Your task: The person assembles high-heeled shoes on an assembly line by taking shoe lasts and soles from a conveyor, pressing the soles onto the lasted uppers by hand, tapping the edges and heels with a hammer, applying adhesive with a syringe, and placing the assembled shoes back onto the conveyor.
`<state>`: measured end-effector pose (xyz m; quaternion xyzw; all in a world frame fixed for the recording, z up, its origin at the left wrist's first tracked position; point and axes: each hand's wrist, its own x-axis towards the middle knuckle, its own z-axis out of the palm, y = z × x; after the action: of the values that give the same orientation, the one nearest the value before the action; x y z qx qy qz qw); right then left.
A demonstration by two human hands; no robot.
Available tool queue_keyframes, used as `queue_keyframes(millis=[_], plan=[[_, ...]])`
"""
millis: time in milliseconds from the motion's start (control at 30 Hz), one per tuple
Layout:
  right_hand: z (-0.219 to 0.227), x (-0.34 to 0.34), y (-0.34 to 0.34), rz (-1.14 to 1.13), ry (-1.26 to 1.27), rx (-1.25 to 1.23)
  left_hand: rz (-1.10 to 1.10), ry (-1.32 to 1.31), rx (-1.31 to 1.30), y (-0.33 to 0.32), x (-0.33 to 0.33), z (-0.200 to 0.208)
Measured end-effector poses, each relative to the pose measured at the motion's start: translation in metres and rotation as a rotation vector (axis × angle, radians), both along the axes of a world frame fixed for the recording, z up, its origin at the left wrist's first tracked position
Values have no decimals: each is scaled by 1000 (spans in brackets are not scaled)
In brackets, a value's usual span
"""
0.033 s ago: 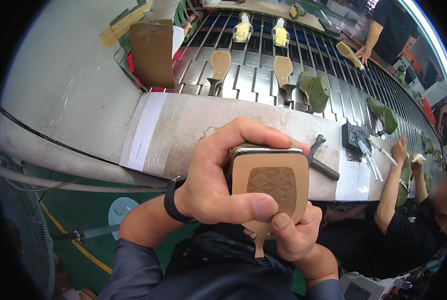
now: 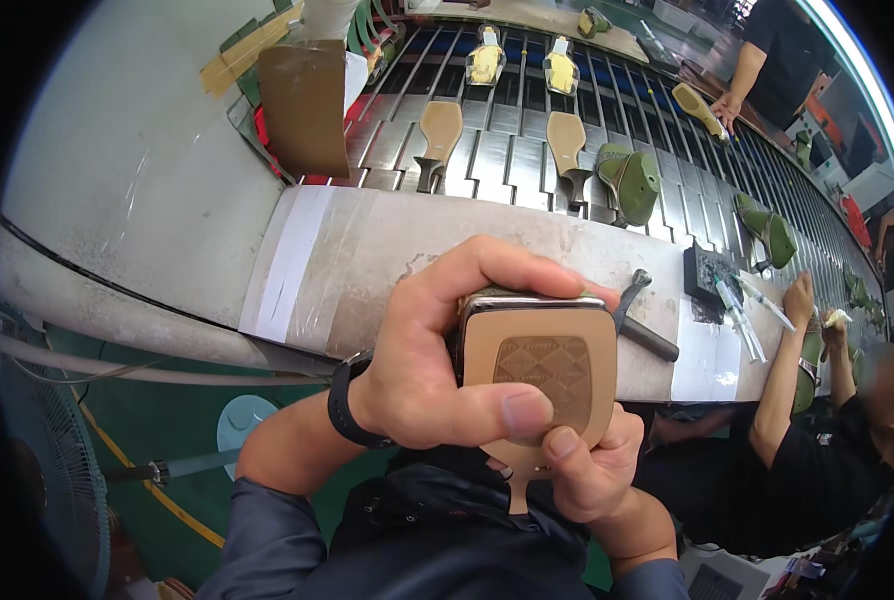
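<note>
A tan shoe sole (image 2: 592, 345) faces up between my hands, its broad end away from me and a narrow strip running toward my body. It lies against a shoe whose dark, glossy edge shows along the left and far rim. My left hand (image 2: 432, 365) wraps round the broad end, fingers over the far edge and thumb pressed on the patterned panel. Closed at the near right side, my right hand (image 2: 597, 465) grips the narrowing part with its thumb on top. Most of the shoe underneath is hidden. A hammer (image 2: 650, 335) rests on the bench just beyond the sole.
Past the bench edge (image 2: 387, 225), a slatted conveyor (image 2: 507, 120) carries tan soles (image 2: 567, 140), green shoes (image 2: 629, 185) and yellow-filled pieces (image 2: 485, 62). A black block (image 2: 707, 275) and syringes (image 2: 739, 318) lie right. Co-workers' arms (image 2: 779, 390) reach in there. A fan (image 2: 52, 480) stands left.
My left thumb has shifted very slightly to the left on the sole's patterned panel. Both hands keep their hold.
</note>
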<state>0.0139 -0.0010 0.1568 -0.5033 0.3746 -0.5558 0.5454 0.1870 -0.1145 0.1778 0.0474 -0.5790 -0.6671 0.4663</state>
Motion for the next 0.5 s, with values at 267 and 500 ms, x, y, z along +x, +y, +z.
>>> queue_keyframes(millis=[267, 500], plan=[[4, -8, 4, 118, 113, 60, 25, 1, 114, 13, 1, 12], [-2, 3, 5, -25, 54, -46, 122, -299, 229, 20, 11, 56]])
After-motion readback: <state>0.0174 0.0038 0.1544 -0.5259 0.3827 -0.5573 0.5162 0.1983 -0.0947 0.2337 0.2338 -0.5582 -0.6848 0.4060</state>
